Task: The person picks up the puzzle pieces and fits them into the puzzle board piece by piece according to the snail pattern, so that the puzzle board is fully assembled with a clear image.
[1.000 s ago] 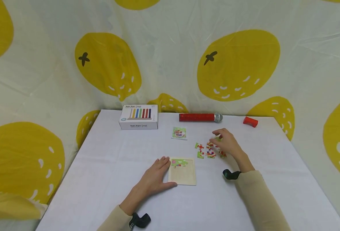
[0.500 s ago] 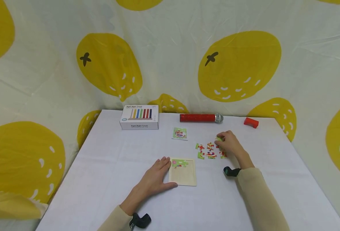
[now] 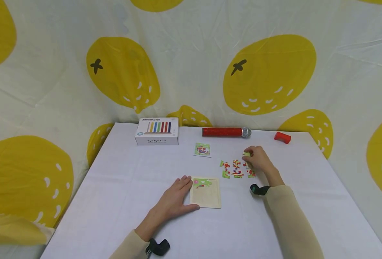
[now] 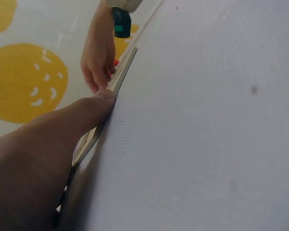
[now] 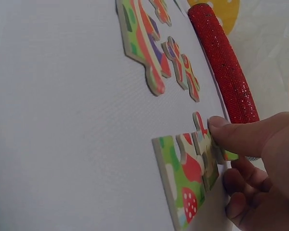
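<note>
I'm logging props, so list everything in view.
Table: one, white, underneath
Backdrop: one, white and yellow, behind
Box: one, white, far left
Microphone: one, red and silver, far edge
Small object: one, red, far right
Tray: one, pale wood, table centre
Fitted puzzle patch: one, mostly green, in tray
Picture card: one, multicoloured, beyond tray
Loose puzzle pieces: several, multicoloured, beyond-right of tray
Wrist cameras: two, black, one per arm
Sleeves: two, beige, foreground
Left hand: one, bare, touching tray
Right hand: one, bare, pinching a piece
</note>
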The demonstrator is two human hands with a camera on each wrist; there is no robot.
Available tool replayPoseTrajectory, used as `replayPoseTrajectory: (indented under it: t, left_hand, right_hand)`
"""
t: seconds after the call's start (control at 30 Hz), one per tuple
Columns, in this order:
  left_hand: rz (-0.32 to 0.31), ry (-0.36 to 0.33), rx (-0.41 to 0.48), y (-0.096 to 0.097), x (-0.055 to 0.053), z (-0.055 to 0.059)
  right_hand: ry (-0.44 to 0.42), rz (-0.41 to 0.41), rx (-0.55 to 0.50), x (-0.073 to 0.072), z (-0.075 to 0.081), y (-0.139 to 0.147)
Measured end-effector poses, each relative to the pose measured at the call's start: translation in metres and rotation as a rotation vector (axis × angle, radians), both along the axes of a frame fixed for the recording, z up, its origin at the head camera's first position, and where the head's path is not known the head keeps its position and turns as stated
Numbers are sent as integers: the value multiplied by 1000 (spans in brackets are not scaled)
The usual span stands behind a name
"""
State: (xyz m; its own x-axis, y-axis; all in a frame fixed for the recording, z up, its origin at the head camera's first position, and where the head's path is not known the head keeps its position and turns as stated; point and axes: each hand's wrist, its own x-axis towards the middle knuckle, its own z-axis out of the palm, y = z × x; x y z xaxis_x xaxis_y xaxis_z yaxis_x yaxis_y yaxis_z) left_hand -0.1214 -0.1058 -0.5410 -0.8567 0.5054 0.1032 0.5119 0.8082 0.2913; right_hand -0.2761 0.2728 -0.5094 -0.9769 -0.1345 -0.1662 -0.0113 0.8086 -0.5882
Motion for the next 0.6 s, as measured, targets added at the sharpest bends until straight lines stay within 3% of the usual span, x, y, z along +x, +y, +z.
replayPoseTrajectory:
  t: [0.4, 0.6]
  left_hand:
    - [-1, -9, 5, 1, 0, 1]
    - [0, 4, -1, 1, 0, 2]
  right_hand:
    - [-11, -80, -59, 4, 2, 2]
    - [39, -97, -74, 8, 7, 2]
